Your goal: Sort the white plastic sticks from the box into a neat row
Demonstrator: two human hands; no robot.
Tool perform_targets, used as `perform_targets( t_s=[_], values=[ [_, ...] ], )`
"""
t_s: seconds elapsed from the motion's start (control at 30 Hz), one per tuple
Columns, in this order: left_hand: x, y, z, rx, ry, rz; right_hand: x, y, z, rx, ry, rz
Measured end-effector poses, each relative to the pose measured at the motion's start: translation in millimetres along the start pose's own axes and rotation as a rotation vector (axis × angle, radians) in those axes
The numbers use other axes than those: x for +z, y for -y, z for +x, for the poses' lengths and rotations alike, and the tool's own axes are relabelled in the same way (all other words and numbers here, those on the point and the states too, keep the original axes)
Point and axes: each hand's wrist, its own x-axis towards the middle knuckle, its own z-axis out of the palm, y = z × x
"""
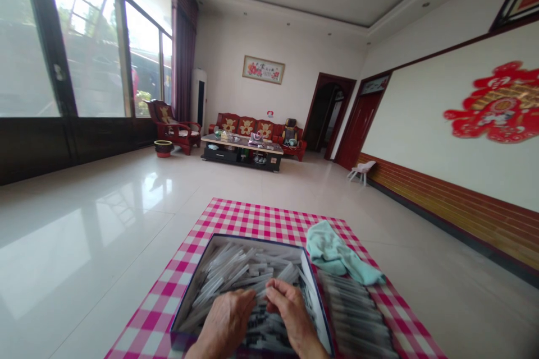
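A shallow box with a dark blue rim (261,240) holds a heap of slim, clear plastic tubes (225,272), several with dark parts among them nearer to me. Over the middle of the box, my left hand (229,317) has its fingers drawn together in a pinch. My right hand (288,308) faces it, thumb and forefinger pinched, the fingertips almost meeting the left ones. Something pale and thin may lie between them, but it blends with the tubes behind. Right of the box, a row of slim pen-like tubes (357,314) with dark insides lies side by side, blurred.
A mint-green cloth (332,249) lies crumpled beyond the row. All this rests on a table with a pink checked cover (269,214). Farther off stand a low coffee table (242,151), a wooden sofa (240,123), an armchair (170,123) and a small stool (362,170).
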Motion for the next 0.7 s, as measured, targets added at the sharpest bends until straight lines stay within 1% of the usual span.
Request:
perform_targets(
  t_s=[0.1,0.23,0.5,0.7],
  values=[
    [3.2,1.0,-1.7,0.023,0.004,0.072,-1.1,0.9,-1.5,0.014,0.019,-0.009],
    [5.5,2.1,-2.8,0.026,-0.002,0.124,-1.7,-3.0,-0.5,0.066,0.025,0.046],
    [3.4,-0.4,-1.5,0.018,0.032,0.189,-2.5,-10.4,2.7,0.155,0.021,0.153],
    [4.0,-2.0,-0.4,0.002,0.058,0.214,-3.0,-11.5,4.3,0.215,0.006,0.179]
  ],
)
